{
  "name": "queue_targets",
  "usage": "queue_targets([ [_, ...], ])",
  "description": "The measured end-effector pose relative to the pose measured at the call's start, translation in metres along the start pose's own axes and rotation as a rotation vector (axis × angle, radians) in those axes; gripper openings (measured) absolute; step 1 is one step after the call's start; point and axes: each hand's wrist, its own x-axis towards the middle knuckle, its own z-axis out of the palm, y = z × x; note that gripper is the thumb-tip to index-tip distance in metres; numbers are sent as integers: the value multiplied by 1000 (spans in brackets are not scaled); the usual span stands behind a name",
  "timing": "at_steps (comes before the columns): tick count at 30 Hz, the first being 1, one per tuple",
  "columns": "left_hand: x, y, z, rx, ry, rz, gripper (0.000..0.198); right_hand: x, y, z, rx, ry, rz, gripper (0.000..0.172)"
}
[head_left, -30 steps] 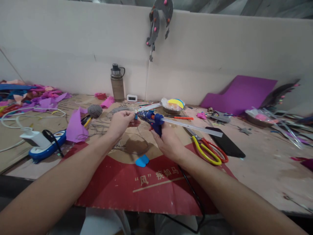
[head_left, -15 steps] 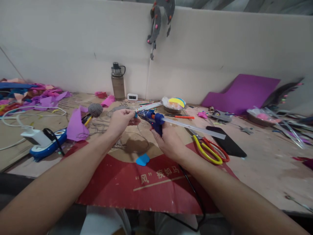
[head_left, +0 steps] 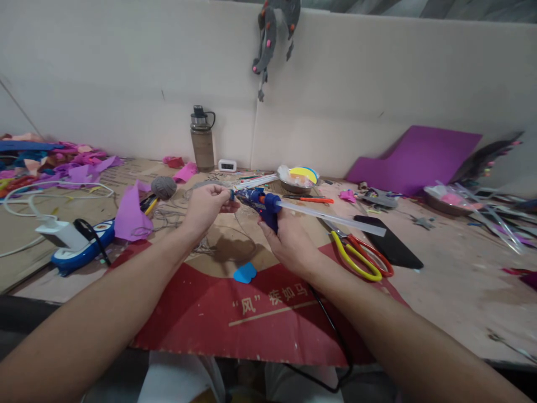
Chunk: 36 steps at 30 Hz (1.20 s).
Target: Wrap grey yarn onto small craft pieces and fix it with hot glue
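Observation:
My right hand point(head_left: 289, 235) is wrapped round the handle of a blue hot glue gun point(head_left: 266, 212), held above the cardboard. A long translucent glue stick point(head_left: 335, 218) juts out of its back end toward the right. The gun's nozzle points left at my left hand point(head_left: 212, 201), whose fingertips pinch a small blue piece point(head_left: 231, 195); its shape is mostly hidden by the fingers. Below them, a blue heart-shaped cutout point(head_left: 245, 272) lies on the red-printed cardboard point(head_left: 188, 313).
Scissors point(head_left: 356, 257) with red and yellow handles lie by a black phone point(head_left: 394, 246) on the right. To the left are a blue power strip point(head_left: 84, 252), purple felt point(head_left: 132, 215) and grey yarn point(head_left: 163, 187). A bottle point(head_left: 202, 143) stands at the back.
Both hands and the glue gun stay almost in place. The small blue piece in my left fingers has turned or shifted slightly near the nozzle.

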Motion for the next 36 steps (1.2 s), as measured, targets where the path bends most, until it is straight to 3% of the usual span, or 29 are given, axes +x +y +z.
queue_targets([
  [36,-1,-2,1,3,-40,-33,14,0,-2,-2,-1,-23,32,36],
])
